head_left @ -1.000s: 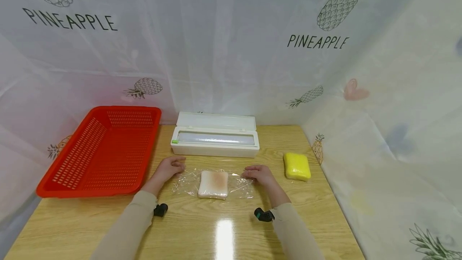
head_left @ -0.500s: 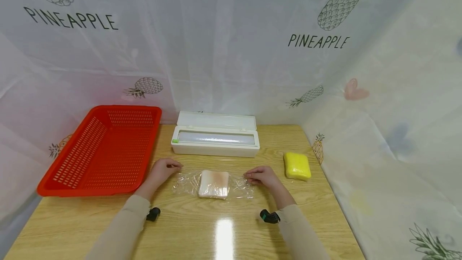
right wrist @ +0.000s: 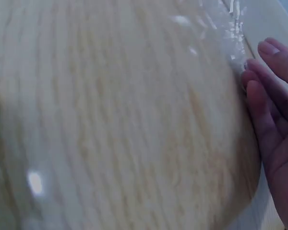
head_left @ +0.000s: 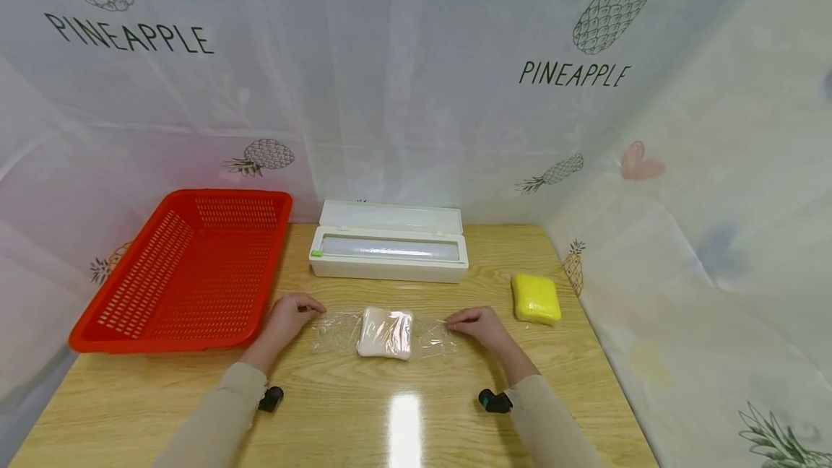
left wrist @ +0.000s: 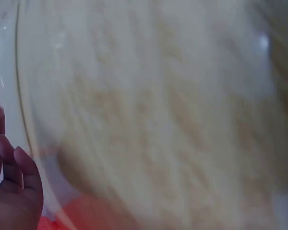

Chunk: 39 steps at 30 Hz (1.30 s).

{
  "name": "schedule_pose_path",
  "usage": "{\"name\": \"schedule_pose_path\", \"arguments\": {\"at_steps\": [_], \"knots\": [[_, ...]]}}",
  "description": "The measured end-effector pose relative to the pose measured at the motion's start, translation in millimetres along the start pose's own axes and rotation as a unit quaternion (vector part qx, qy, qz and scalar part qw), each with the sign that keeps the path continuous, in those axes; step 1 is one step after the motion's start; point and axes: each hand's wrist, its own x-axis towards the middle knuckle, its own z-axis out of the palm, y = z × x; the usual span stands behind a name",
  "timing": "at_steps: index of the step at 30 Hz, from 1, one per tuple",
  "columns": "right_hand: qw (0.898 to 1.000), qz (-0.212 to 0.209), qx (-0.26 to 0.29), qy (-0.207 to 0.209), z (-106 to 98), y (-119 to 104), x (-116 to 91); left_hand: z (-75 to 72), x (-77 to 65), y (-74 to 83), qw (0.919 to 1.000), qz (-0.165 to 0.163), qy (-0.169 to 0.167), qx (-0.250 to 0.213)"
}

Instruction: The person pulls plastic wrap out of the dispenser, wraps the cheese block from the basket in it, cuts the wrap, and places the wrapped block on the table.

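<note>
A squarish white slice of bread with a faint tan patch lies on the table under or within clear plastic wrap that spreads out on both sides. My left hand pinches the wrap at its far left corner. At the opposite corner, my right hand pinches the wrap between thumb and fingers. In the right wrist view, crinkled wrap reaches the fingertips of the right hand. Only part of the left hand shows in the left wrist view, near shiny film at the edge.
Behind the bread stands a white wrap dispenser with its lid raised and a roll inside. A red plastic basket sits at the left. To the right lies a yellow wrapped block. A printed curtain borders the wooden table.
Both hands have moved slightly outward, away from the bread. The wrap looks pulled straighter, with a stronger glare over the bread. The basket, dispenser and yellow block stay put.
</note>
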Motion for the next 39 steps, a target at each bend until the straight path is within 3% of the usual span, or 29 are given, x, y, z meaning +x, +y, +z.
{"name": "schedule_pose_path", "arguments": {"at_steps": [10,15,20,23,26,32,39], "knots": [[0.987,-0.095,-0.130,-0.001,5.1,-2.1,-5.9,5.5,-7.8,-5.2,0.9976,0.039,-0.035,0.045],[0.983,-0.078,-0.162,-0.032,-0.5,-4.2,-11.5,5.0,-9.1,-6.9,0.9952,0.036,-0.039,0.082],[0.985,-0.058,-0.154,-0.044,-4.6,-5.1,-14.8,-0.6,-14.2,-5.6,0.9982,0.017,-0.008,0.056],[0.985,-0.069,-0.156,-0.025,-3.2,-10.3,-14.7,-2.2,-16.7,2.9,0.9991,0.003,0.011,0.041],[0.983,-0.082,-0.163,-0.013,2.7,-22.0,-9.9,-2.2,-20.4,18.7,0.9990,-0.018,0.008,0.039],[0.977,-0.108,-0.174,-0.049,24.9,-46.9,8.4,10.4,-30.3,48.1,0.9966,-0.065,-0.050,0.004],[0.982,-0.082,-0.147,-0.090,49.3,-62.4,24.1,36.0,-41.4,68.1,0.9930,-0.047,-0.100,-0.042]]}}
